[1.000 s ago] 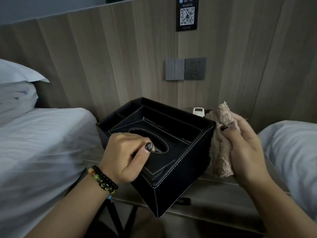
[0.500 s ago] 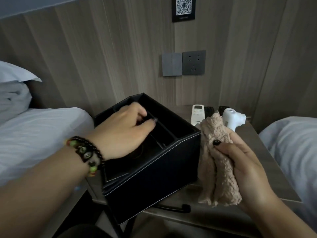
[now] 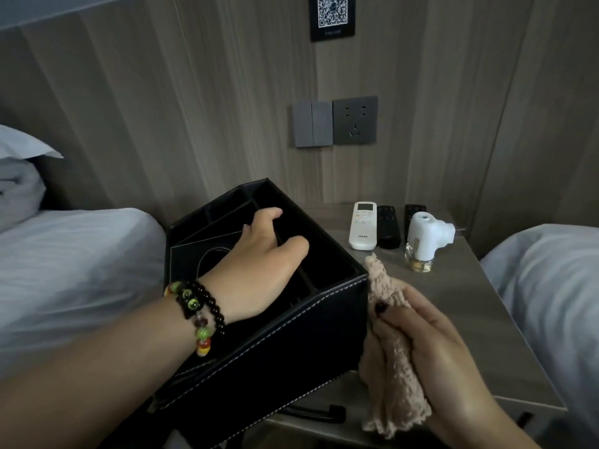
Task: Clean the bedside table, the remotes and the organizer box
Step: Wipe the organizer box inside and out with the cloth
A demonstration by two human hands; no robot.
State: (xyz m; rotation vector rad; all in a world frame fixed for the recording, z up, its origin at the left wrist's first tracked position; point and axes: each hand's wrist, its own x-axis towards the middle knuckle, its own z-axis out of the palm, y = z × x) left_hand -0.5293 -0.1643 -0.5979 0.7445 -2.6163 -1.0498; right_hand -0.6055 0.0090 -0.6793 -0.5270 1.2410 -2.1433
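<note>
the left hand (image 3: 259,270) reaches in from seven o'clock, forearm bare, a beaded bracelet (image 3: 197,315) round the wrist. its fingers curl down over a divider inside the box (image 3: 275,348), thumb stretched toward two o'clock. the right hand (image 3: 431,345) comes in from five o'clock, palm turned inward, fingers and thumb wrapped round a cloth (image 3: 389,367).
</note>
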